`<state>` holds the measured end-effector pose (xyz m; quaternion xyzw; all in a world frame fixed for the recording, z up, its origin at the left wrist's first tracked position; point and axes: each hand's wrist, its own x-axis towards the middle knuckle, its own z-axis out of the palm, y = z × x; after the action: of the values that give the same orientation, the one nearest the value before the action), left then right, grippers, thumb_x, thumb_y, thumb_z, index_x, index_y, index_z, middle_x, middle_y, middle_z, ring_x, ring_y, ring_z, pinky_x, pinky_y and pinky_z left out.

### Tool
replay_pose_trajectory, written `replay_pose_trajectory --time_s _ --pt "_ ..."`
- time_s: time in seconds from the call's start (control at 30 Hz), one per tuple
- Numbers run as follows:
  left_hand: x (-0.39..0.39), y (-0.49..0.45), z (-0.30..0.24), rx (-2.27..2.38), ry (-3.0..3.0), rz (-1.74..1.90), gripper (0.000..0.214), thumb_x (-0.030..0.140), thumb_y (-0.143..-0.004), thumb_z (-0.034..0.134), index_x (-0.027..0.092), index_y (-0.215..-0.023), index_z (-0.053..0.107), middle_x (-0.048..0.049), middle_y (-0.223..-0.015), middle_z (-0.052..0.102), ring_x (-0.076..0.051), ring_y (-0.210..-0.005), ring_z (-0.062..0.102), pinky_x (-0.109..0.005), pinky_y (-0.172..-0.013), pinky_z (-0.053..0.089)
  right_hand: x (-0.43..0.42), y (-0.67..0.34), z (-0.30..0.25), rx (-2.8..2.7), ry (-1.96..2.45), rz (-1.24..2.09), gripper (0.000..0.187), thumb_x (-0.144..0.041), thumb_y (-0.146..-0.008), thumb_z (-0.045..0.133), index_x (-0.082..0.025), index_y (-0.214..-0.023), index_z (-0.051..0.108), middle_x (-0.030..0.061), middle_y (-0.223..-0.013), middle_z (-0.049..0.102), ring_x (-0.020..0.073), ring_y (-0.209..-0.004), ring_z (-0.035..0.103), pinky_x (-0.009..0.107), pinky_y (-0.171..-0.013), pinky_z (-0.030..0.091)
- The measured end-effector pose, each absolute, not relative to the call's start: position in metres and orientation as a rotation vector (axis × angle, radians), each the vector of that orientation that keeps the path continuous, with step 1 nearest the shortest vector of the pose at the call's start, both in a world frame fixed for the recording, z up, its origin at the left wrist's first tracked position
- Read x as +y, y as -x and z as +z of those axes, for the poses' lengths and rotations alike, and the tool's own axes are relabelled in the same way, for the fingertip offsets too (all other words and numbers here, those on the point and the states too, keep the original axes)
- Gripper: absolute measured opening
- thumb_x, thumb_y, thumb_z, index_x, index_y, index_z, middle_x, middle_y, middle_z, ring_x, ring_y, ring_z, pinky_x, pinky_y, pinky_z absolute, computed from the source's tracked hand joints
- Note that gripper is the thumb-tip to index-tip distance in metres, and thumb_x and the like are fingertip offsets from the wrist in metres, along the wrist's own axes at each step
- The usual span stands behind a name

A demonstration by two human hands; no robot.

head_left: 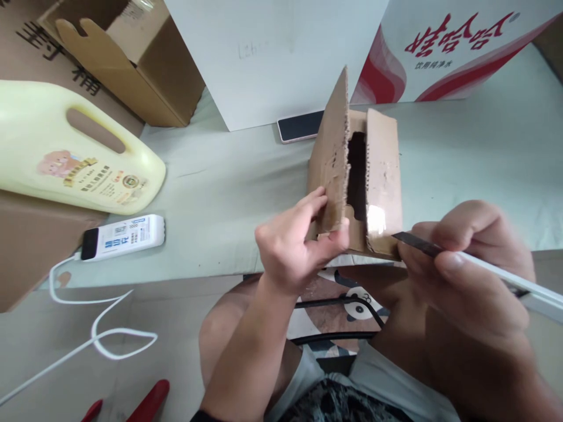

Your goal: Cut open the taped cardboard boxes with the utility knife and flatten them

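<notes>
A small cardboard box (383, 176) stands at the near edge of the table, its top slit open between two flaps. My left hand (295, 243) grips the raised left flap near its lower end, thumb on one side and fingers on the other. In my right hand (470, 264) is a utility knife (488, 268) with a white handle and its dark blade out. The blade tip is right by the lower corner of the right flap, where shiny clear tape shows; whether it touches, I cannot tell. The box's inside is dark.
Behind the box lies a phone (300, 126), before a large white carton (272, 53) with a red-printed side. To the left are a pale yellow jug (79, 152), a power bank (125, 236) with a white cable (99, 328), and an open cardboard box (162, 70).
</notes>
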<state>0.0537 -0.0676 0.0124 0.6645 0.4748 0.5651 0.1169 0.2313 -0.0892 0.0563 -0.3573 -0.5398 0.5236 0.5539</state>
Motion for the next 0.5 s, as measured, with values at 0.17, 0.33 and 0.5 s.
replay_pose_trajectory --time_s 0.17,0.33,0.5 --pt "-0.067 -0.057 0.019 1.424 -1.707 1.668 0.016 0.030 -0.089 0.071 0.018 -0.098 0.076 -0.0055 -0.102 0.081 -0.019 -0.084 0.077 -0.030 -0.074 0.064 -0.091 -0.236 0.055 -1.352 0.857 1.283 0.013 -0.024 -0.092 0.061 -0.027 -0.085 0.051 -0.0080 -0.056 0.040 0.0109 -0.041 0.030 0.026 -0.039 0.024" --pt "-0.066 -0.054 0.018 1.449 -1.466 1.662 0.019 0.032 -0.097 0.062 0.020 -0.089 0.075 -0.0001 -0.074 0.072 -0.013 -0.066 0.065 -0.026 -0.064 0.056 -0.092 -0.234 0.056 -1.373 0.842 1.272 0.013 -0.024 -0.093 0.061 -0.027 -0.085 0.051 -0.0078 -0.055 0.039 0.0113 -0.041 0.031 0.026 -0.040 0.024" --pt "-0.057 -0.040 0.023 1.435 -1.066 1.925 0.025 0.040 -0.095 0.066 0.019 -0.085 0.073 -0.0010 -0.079 0.072 -0.016 -0.079 0.069 -0.027 -0.074 0.058 -0.097 -0.231 0.056 -1.227 0.872 1.159 0.018 -0.021 -0.088 0.064 -0.028 -0.082 0.049 -0.0092 -0.053 0.030 0.0100 -0.039 0.020 0.027 -0.037 0.016"
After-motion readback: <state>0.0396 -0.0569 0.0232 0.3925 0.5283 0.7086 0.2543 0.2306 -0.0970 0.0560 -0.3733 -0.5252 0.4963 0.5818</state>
